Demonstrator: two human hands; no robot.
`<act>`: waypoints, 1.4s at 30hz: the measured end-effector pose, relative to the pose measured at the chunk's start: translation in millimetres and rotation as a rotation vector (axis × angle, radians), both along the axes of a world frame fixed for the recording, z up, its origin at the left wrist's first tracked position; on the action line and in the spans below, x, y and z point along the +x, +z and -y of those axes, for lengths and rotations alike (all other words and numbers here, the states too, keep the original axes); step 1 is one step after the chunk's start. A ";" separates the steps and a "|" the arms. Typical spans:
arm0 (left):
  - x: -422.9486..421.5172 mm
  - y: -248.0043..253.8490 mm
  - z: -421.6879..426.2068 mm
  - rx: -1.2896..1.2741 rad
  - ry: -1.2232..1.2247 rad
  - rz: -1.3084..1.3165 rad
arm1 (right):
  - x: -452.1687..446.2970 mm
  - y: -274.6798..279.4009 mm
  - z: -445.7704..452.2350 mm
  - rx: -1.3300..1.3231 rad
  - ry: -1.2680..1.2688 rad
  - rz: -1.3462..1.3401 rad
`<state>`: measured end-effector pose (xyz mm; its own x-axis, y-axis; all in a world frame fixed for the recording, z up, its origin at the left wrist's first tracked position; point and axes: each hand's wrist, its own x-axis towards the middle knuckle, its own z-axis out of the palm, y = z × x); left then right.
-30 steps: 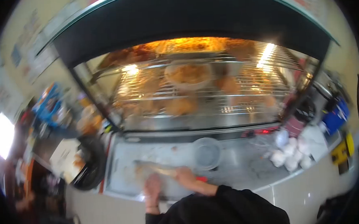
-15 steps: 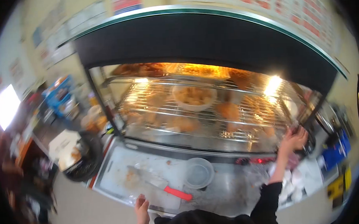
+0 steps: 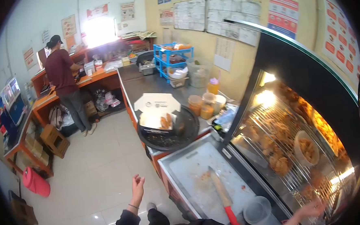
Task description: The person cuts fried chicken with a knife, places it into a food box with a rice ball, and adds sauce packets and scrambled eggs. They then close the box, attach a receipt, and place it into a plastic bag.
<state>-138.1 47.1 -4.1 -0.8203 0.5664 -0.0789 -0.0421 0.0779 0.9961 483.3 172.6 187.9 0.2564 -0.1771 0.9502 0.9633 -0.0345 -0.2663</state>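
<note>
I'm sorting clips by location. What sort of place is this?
Probably a fried-food takeaway: a black-framed, lit warming cabinet holds golden-brown, fried-looking pieces, an open white cardboard food box stands nearby, and a long red-handled knife lies on a white rectangular board.

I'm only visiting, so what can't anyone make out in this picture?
All in the head view:
- Whether the right hand touches anything in the lit cabinet: blur hides its fingers.
- The rest of the right forearm: cut off by the bottom edge.
- The small print on the wall poster: too small.
</note>
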 end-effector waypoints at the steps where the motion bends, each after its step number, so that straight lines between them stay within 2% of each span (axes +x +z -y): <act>1: -31.0 6.2 -10.9 -0.011 0.013 -0.062 | -65.3 -13.9 -39.8 -0.014 0.253 -0.063; 2: -65.8 5.5 -27.3 0.008 -0.011 -0.110 | -142.9 -25.6 -75.2 -0.078 0.654 -0.191; 3: -98.2 16.5 -44.4 0.029 -0.039 -0.160 | -236.2 -14.9 -90.0 -0.341 0.639 -0.066; 4: -127.4 27.1 -64.4 0.042 -0.073 -0.135 | -311.4 -20.3 -111.0 -0.589 1.043 -0.209; 5: -148.9 43.8 -87.1 0.055 -0.113 -0.110 | -378.5 -22.3 -130.4 -0.826 1.215 -0.088; 6: -175.6 51.9 -112.0 -0.016 -0.155 -0.132 | -444.2 -45.0 -162.9 -0.923 1.448 -0.241; 7: -198.2 56.2 -135.0 -0.086 -0.191 -0.142 | -503.1 -39.2 -178.1 -1.050 1.482 -0.175; 9: -228.2 70.8 -174.6 -0.070 -0.367 -0.165 | -591.5 -87.6 -252.7 -1.152 1.379 0.043; 10: -248.3 47.9 -201.3 -0.199 -0.376 -0.310 | -625.7 -106.6 -282.5 -1.212 1.248 0.129; 11: -266.9 27.0 -228.2 -0.331 -0.384 -0.460 | -650.2 -109.0 -291.2 -1.251 1.044 0.243; 13: -262.3 66.5 -236.2 -0.520 -0.527 -0.531 | -678.2 -125.2 -326.7 -1.730 0.916 0.302; 15: -259.7 67.2 -248.3 -0.471 -0.561 -0.737 | -691.3 -122.2 -326.7 -1.876 0.860 0.399; 16: -264.9 50.7 -258.3 -0.454 -0.722 -0.757 | -695.5 -110.1 -313.7 -1.863 0.845 0.391; 18: -271.3 55.6 -267.3 -0.435 -0.993 -1.030 | -704.0 -107.5 -307.9 -1.911 0.717 0.392; 19: -272.9 62.4 -269.0 -0.432 -1.093 -1.294 | -703.9 -98.9 -297.5 -1.904 0.766 0.341; 21: -279.9 57.7 -271.8 -0.373 -1.027 -1.329 | -707.3 -103.7 -304.1 -1.919 0.717 0.301; 22: -288.5 44.6 -278.3 -0.350 -0.988 -1.238 | -709.2 -104.6 -307.0 -1.844 0.771 0.152; 24: -320.1 66.2 -278.9 -0.293 -0.989 -1.169 | -722.8 -73.2 -310.6 -1.793 0.739 0.373; 25: -338.0 78.9 -280.2 -0.271 -0.997 -1.135 | -734.5 -56.3 -312.9 -1.786 0.896 0.258; 27: -381.2 106.6 -290.3 -0.267 -1.026 -1.015 | -771.5 -23.4 -322.1 -1.903 0.943 0.255; 29: -427.1 140.7 -304.3 -0.422 -1.097 -0.483 | -815.6 -11.6 -336.7 -1.847 1.097 0.149; 32: -506.0 103.9 -354.9 -0.328 -0.952 -0.609 | -891.7 -32.8 -391.5 -1.757 1.058 0.402; 33: -537.2 65.6 -378.2 -0.287 -0.913 -0.810 | -919.4 -40.8 -412.4 -1.696 1.115 0.381; 35: -584.3 63.0 -399.8 -0.341 -0.841 -0.562 | -974.1 -75.2 -447.3 -1.612 1.219 0.336; 38: -677.1 -2.3 -452.0 -0.411 -0.871 -0.821 | -1058.9 -132.8 -501.3 -1.630 1.276 0.298; 40: -722.5 -15.3 -476.6 -0.394 -0.709 -0.588 | -1110.2 -152.9 -521.2 -1.600 1.243 0.211; 41: -748.3 -16.2 -489.4 -0.398 -0.735 -0.625 | -1135.8 -149.5 -525.4 -1.522 1.178 0.262; 42: -774.0 -18.9 -501.0 -0.400 -0.767 -0.663 | -1158.1 -160.1 -541.5 -1.580 1.228 0.168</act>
<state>-912.1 548.1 -23.0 -0.2067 0.9774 -0.0433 0.6923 0.1774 0.6994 -674.8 714.1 27.7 -0.5240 0.8474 0.0863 0.6592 0.4676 -0.5889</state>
